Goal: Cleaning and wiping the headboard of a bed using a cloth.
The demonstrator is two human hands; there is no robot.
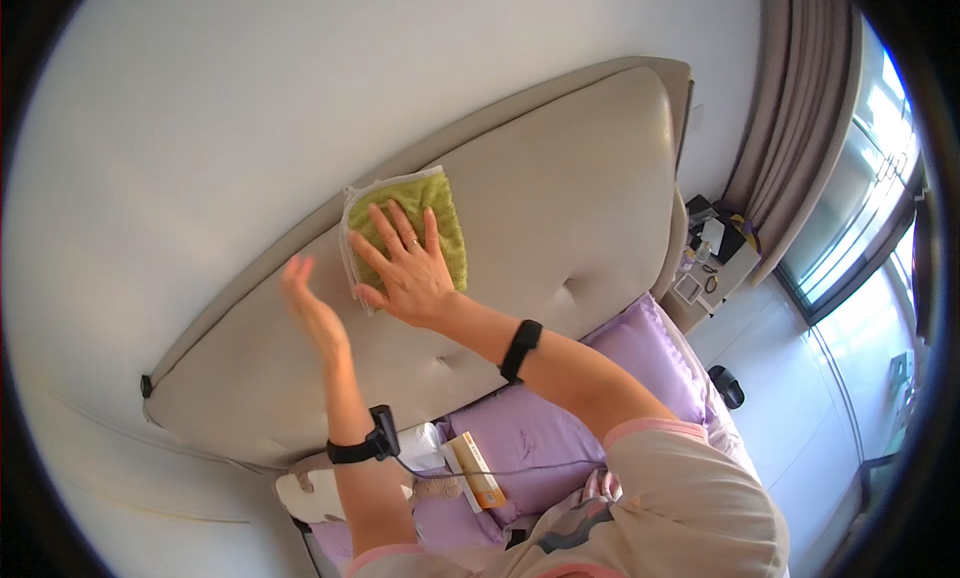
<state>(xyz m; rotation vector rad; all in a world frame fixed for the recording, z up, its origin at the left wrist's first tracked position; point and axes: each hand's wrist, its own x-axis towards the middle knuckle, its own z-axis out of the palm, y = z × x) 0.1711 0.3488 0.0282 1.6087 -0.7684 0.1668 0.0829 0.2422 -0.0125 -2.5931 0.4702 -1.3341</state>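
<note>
My right hand [414, 274] lies flat with spread fingers on a green cleaning cloth [450, 248] with a white edge. The cloth is pressed against the upper part of a beige padded headboard [517, 218], close to its top rim. A ring shows on one finger. To the left, my left hand [319, 315] is raised in front of the headboard, its fingers blurred and nothing in it. Each forearm wears a black strap, and a thin cable runs from the left one across my front.
Below the headboard are purple satin pillows [525, 450], a printed box [474, 473], a white tissue pack [420, 447] and a plush toy [311, 495]. At the right stand a cluttered nightstand [739, 274], a curtain [795, 97] and a window. One black slipper [726, 387] is on the tiled floor.
</note>
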